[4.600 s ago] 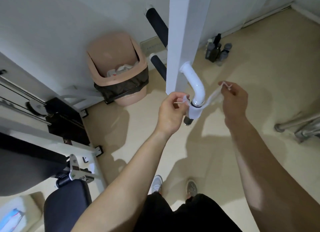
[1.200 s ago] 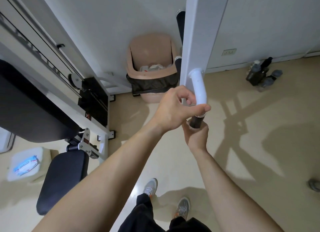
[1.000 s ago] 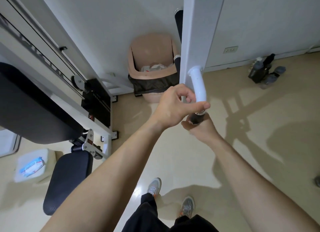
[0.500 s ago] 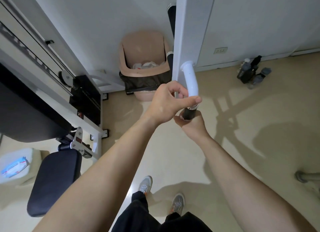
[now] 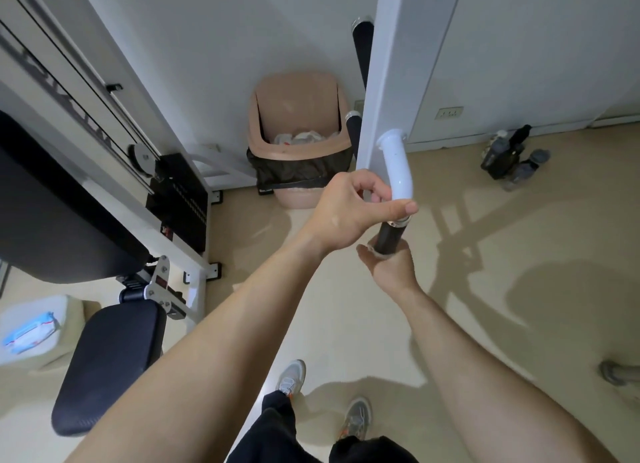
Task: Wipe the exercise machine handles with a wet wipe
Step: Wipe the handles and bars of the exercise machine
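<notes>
The person stands facing a white upright post point(image 5: 384, 81) of the exercise machine. A curved white tube point(image 5: 398, 171) leaves the post and ends in a black handle grip point(image 5: 390, 235) that points down toward the floor.

Left hand point(image 5: 349, 213): fingers curled around the lower end of the white tube, just above the metal ring at the top of the grip. The thumb point(image 5: 398, 208) lies flat across the front of the tube.

Right hand point(image 5: 391, 268): positioned directly below the left hand, closed around the bottom end of the black grip. A thin pale edge shows between the fingers and the grip; this appears to be the wet wipe point(image 5: 372, 251), though most of it is hidden inside the hand.

Surroundings:
- A pink waste bin point(image 5: 298, 130) with a dark liner stands against the wall behind the post and holds crumpled white material.
- A black padded seat point(image 5: 104, 365) and the weight stack point(image 5: 180, 199) are to the left.
- A pack of wipes point(image 5: 29, 331) lies on a white stool at the far left.
- Several dark bottles point(image 5: 512, 157) stand on the floor by the wall to the right.
</notes>
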Tool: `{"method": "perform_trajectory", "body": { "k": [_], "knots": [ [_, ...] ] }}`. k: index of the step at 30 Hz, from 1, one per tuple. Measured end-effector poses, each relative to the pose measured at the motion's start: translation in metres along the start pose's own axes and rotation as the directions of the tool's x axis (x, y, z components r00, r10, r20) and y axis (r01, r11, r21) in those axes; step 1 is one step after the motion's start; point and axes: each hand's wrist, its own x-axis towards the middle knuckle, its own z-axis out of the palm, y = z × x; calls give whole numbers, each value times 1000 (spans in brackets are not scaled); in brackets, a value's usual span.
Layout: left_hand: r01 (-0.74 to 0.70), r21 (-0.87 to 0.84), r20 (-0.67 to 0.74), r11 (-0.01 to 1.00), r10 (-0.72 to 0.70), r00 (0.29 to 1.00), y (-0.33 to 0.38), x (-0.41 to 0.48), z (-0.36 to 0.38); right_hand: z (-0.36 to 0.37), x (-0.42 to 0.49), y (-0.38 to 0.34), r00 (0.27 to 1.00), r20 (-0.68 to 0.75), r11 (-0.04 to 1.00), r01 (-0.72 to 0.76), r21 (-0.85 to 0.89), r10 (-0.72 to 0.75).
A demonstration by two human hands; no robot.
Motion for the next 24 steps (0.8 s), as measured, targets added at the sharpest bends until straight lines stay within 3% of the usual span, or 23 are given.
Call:
{"method": "perform_trajectory", "body": {
  "k": [3, 5, 9, 11, 13, 16, 18, 21, 24],
  "knots": [
    [9, 21, 11, 1000, -10, 1000, 2, -1, -3, -18, 1, -20, 976, 207, 988, -35, -153, 66],
    [22, 39, 17, 999, -23, 1000, 4, -2, -3, -25, -3, -45, 976, 219, 998, 20, -54, -7],
    [55, -18, 20, 998, -54, 998, 3, -4, 3, -23, -20, -78, 965, -44, 950, 261, 172, -257],
    [60, -12, 24, 998, -60, 998, 3, -4, 6, -13, -20, -68, 950, -193, 937, 284, 201, -247],
    [67, -2, 17, 998, -67, 998, 4, -4, 8, -1, -14, -40, 959, -241, 958, 203, 202, -152],
    [66, 10, 3, 998, -66, 998, 5, -2, 5, 3, -3, 6, 995, -94, 990, -22, 138, 35],
    [62, 31, 5, 998, -62, 998, 5, -3, 2, -2, 1, 14, 997, 41, 998, -64, 18, 64],
    [53, 15, -2, 998, -53, 999, 3, -4, 1, -19, 0, -21, 982, 190, 999, 24, -47, -14],
    [60, -31, 1, 998, -60, 998, -1, -4, 4, -34, -8, -67, 955, 166, 964, 224, 142, -247]
  ]
}}
